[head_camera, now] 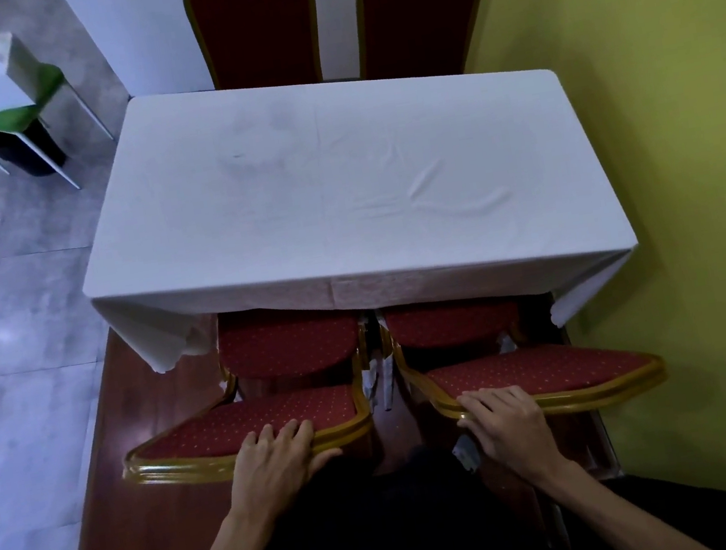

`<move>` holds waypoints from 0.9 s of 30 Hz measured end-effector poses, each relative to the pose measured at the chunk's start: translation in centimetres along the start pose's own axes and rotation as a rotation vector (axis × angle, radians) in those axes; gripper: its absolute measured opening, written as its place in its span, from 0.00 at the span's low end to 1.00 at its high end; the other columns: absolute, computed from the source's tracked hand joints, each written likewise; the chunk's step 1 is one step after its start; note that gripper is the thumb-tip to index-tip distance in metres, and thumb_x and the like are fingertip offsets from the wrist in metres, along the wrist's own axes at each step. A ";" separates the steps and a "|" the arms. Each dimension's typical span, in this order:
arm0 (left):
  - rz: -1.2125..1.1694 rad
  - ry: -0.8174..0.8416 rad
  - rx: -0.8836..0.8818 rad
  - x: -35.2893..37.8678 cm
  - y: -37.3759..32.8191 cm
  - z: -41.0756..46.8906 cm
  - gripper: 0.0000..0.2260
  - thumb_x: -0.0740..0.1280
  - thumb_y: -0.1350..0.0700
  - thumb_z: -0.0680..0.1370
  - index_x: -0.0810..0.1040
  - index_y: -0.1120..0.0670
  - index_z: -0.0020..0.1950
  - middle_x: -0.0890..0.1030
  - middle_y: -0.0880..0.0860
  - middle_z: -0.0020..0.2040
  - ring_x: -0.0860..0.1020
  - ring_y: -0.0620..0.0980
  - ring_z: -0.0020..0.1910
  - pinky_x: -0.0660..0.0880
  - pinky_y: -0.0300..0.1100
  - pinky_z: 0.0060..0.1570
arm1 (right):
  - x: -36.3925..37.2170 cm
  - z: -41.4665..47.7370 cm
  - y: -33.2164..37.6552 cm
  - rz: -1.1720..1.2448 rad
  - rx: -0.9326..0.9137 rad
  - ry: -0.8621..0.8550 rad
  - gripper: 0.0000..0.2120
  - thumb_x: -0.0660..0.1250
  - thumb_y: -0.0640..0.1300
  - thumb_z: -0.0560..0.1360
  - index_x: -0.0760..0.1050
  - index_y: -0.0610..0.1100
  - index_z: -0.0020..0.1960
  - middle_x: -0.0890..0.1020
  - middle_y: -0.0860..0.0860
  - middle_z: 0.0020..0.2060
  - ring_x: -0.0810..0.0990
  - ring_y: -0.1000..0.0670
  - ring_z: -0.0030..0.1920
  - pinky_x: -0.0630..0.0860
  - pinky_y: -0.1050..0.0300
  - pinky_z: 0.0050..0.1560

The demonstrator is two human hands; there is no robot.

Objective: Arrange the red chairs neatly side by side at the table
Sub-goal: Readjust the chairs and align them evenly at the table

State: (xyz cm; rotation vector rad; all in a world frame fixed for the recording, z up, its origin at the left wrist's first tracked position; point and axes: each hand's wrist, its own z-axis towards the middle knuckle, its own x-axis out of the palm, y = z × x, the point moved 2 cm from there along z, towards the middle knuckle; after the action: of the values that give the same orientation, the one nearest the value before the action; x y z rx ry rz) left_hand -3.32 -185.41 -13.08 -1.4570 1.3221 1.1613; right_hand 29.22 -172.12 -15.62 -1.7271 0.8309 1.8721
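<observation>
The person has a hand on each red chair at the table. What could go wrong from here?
1. The tablecloth hangs over both seats, so pushing further could catch it and drag it askew.
2. The left chair and right chair stand very close together, so their gold frames might knock.
3. The right chair's back appears close to the yellow wall and may scrape it.

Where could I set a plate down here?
The top of the white-clothed table shows bare, between the two far red gold-framed chairs and the two near chairs held by the left hand and right hand. Crowded: only a narrow gap parts those chairs, and the yellow wall crowds the table's right end.
</observation>
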 end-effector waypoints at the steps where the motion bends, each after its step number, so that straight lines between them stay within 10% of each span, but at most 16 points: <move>1: -0.002 0.001 0.000 -0.1 -0.1 0.0 0.31 0.51 0.29 0.77 0.80 0.53 0.47 0.85 0.53 0.45 0.83 0.57 0.39 0.80 0.51 0.38 | -0.1 0.1 0.1 0.012 0.016 0.013 0.14 0.63 0.53 0.77 0.81 0.48 0.57 0.84 0.54 0.50 0.81 0.53 0.48 0.73 0.58 0.45; 27: -0.034 0.233 -0.030 -1.4 -0.8 1.3 0.38 0.46 0.29 0.75 0.80 0.52 0.65 0.82 0.53 0.62 0.81 0.57 0.59 0.79 0.50 0.55 | -0.1 4.0 3.0 -0.111 0.134 0.536 0.19 0.62 0.50 0.80 0.70 0.43 0.69 0.76 0.45 0.64 0.74 0.42 0.63 0.71 0.48 0.62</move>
State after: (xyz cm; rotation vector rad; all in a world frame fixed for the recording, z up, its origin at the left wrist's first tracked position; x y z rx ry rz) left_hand -2.62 -183.78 -12.01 -1.6699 1.4355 1.0166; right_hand 24.33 -171.48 -15.06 -2.1693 0.9998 1.2592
